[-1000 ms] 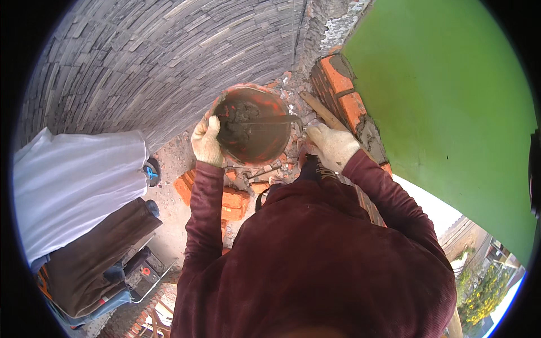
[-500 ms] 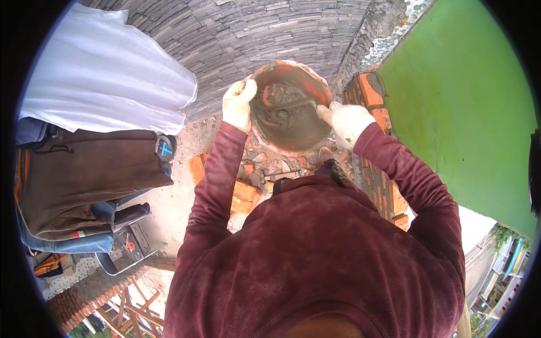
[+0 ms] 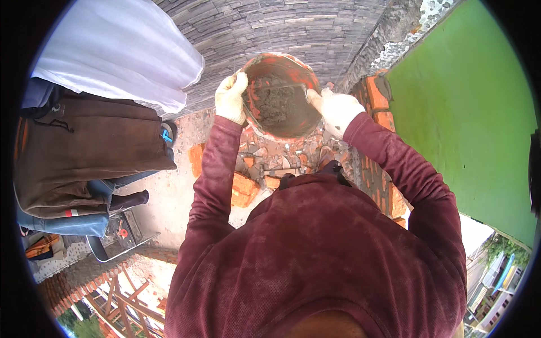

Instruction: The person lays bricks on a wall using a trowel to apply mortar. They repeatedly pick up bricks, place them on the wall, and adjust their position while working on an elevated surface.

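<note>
So the left hand (image 3: 230, 100) is clamping its fingers on the left rim of the bucket (image 3: 303, 67), and that bucket's showing up between both hands, just before the far stone wall (image 3: 298, 34). The right hand (image 3: 336, 111) is gripping what's looking like a trowel (image 3: 290, 85), fingers curled. I'd be bracing that rim firmly and scraping mortar (image 3: 276, 107) inward, avoiding spills.

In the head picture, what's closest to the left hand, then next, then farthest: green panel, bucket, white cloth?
1. Bucket: touching the left hand, on its right.
2. White cloth: off to the left.
3. Green panel: far over on the right side.
</note>
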Available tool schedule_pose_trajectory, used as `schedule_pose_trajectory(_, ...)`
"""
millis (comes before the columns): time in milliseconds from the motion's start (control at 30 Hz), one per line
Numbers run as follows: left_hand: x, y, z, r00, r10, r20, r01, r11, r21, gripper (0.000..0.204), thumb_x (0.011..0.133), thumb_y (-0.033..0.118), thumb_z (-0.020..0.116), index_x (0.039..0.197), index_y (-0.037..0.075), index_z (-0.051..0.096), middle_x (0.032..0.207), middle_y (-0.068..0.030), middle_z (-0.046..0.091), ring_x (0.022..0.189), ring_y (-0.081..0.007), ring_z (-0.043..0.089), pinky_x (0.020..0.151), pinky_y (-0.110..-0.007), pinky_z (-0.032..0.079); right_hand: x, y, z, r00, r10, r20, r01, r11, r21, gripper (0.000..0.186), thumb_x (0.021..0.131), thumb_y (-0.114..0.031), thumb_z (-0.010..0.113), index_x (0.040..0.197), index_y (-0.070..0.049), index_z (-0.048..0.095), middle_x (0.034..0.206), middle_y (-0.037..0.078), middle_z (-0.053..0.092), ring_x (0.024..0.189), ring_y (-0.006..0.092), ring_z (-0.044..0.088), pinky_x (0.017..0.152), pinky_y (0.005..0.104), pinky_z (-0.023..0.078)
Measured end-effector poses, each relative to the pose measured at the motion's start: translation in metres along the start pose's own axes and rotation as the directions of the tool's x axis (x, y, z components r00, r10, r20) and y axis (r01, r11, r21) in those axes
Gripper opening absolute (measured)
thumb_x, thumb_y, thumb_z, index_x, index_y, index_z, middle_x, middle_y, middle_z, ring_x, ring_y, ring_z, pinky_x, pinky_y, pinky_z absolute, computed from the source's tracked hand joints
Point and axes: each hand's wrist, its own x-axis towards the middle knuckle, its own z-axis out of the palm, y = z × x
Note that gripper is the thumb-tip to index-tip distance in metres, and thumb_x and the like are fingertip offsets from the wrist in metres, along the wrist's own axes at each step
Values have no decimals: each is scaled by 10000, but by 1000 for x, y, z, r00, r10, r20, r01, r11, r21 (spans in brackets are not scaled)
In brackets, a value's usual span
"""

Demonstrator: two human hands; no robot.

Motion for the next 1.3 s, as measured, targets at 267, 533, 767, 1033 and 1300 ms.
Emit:
schedule_pose_trajectory(267, -5, -6, 2, 998, 58, -39, -57, 998, 31, 279, 1016, 139, 670, 1242, -25, 674, 1177, -87, 715, 1054, -182, 671, 959, -350, 546, -6, -7, 18, 979, -92, 183, 95, 995, -8, 592, 943, -74, 534, 1521, -39, 411, 1153, 242, 626, 988, 395, 694, 809, 473, 578)
schedule_pose_trajectory(533, -9, -14, 47, 995, 88, -49, -86, 995, 56, 274, 1001, 134, 678, 1223, -26, 692, 1044, -30, 714, 892, -99, 640, 791, -267, 531, -13, 15, 34, 998, 54, 44, -52, 997, -55, 419, 978, -86, 515, 1384, 18, 513, 1139, 234, 649, 1006, 387, 708, 830, 467, 587)
schedule_pose_trajectory(767, 2, -29, 48, 992, 75, -106, -58, 986, 157, 284, 983, 161, 710, 1199, -24, 713, 955, 15, 694, 818, -57, 587, 744, -231, 485, -21, 21, 7, 982, 127, 137, -133, 991, 34, 693, 896, -100, 610, 1542, -1, 377, 1226, 276, 607, 1053, 408, 687, 846, 492, 565)
schedule_pose_trajectory(1033, 24, -60, 67, 987, 98, -128, -78, 985, 153, 230, 982, 135, 707, 1158, -12, 717, 988, -14, 718, 853, -72, 619, 786, -235, 500, -3, 33, 45, 975, 167, 149, -167, 986, -14, 596, 894, -52, 589, 1444, 105, 420, 1175, 291, 642, 1016, 406, 709, 808, 483, 591)
schedule_pose_trajectory(1300, 32, -81, 74, 1000, 8, 8, -11, 843, 538, 278, 983, 155, 703, 1197, -22, 722, 846, 54, 663, 693, -24, 531, 644, -200, 446, -17, 46, 60, 950, 274, 153, -305, 917, 255, 444, 867, -120, 633, 1266, 60, 560, 988, 264, 731, 946, 392, 742, 765, 497, 589)
